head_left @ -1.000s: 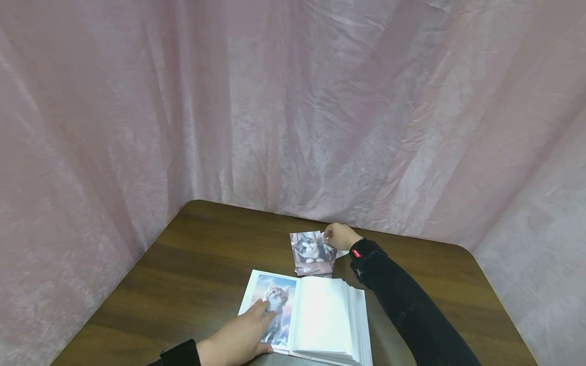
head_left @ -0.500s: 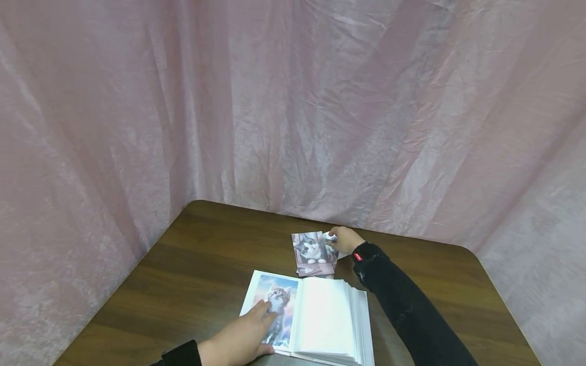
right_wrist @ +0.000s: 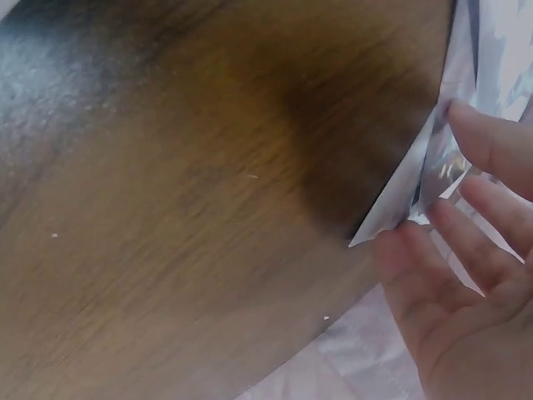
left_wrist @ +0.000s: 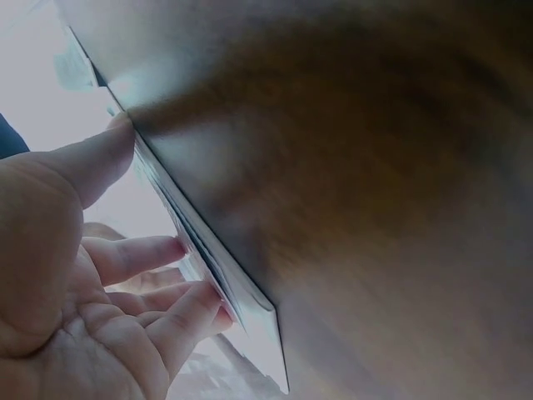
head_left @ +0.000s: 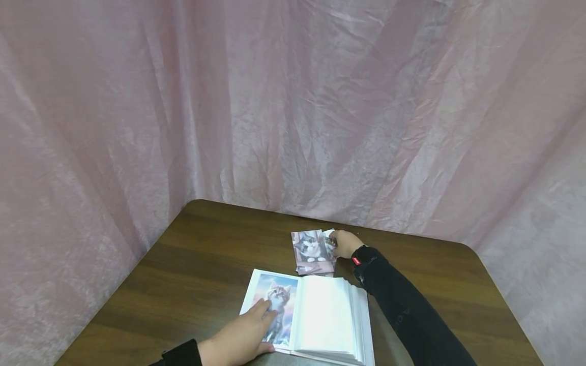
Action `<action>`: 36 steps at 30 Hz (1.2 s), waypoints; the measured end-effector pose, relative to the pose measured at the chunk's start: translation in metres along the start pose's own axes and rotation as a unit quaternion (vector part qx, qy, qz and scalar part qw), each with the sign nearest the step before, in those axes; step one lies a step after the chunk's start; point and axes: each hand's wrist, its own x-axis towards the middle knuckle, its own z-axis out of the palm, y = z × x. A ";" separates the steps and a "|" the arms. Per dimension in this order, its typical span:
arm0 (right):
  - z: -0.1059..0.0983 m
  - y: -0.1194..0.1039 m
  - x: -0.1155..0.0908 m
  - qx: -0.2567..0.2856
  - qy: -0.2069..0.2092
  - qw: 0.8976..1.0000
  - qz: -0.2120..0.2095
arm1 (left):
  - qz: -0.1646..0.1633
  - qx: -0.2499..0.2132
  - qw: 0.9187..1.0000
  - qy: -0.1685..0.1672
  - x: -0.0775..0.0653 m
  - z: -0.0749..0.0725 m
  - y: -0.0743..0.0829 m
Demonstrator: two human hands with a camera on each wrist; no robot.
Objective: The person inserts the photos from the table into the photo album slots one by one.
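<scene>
An open photo album (head_left: 325, 315) lies at the table's near side, a kitten picture (head_left: 279, 292) in its left page and a blank white right page. My left hand (head_left: 240, 335) rests on that left page; in the left wrist view its thumb and fingers (left_wrist: 196, 317) lie along the album's edge. Beyond the album is a small overlapping pile of loose cat photos (head_left: 309, 246). At the pile's right side, my right hand (head_left: 347, 244) touches the photo edges with extended thumb and fingers. In the right wrist view a pale photo corner (right_wrist: 387, 217) meets the fingertips.
The brown wooden table (head_left: 206, 239) has rounded far corners. A pink, shiny curtain (head_left: 293, 112) hangs behind it and along both sides. Bare wood lies left of the album and right of my right arm.
My right hand has shifted slightly at the right of the pile, and the pale photo corner sticking out there has moved in leftward. The left hand and album stay put.
</scene>
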 end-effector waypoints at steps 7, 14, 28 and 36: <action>0.003 0.002 0.000 -0.020 0.070 0.997 -0.012 | 0.006 0.026 1.000 0.012 0.000 0.000 0.000; 0.008 0.002 -0.003 0.015 0.095 0.995 0.001 | 0.011 0.028 0.999 0.013 0.001 0.002 -0.001; 0.000 -0.002 -0.006 0.066 0.151 0.986 0.010 | 0.010 0.014 1.000 0.009 -0.001 0.002 -0.002; -0.018 -0.005 -0.008 0.101 0.161 0.982 0.009 | 0.014 0.021 1.000 0.000 -0.001 -0.003 -0.001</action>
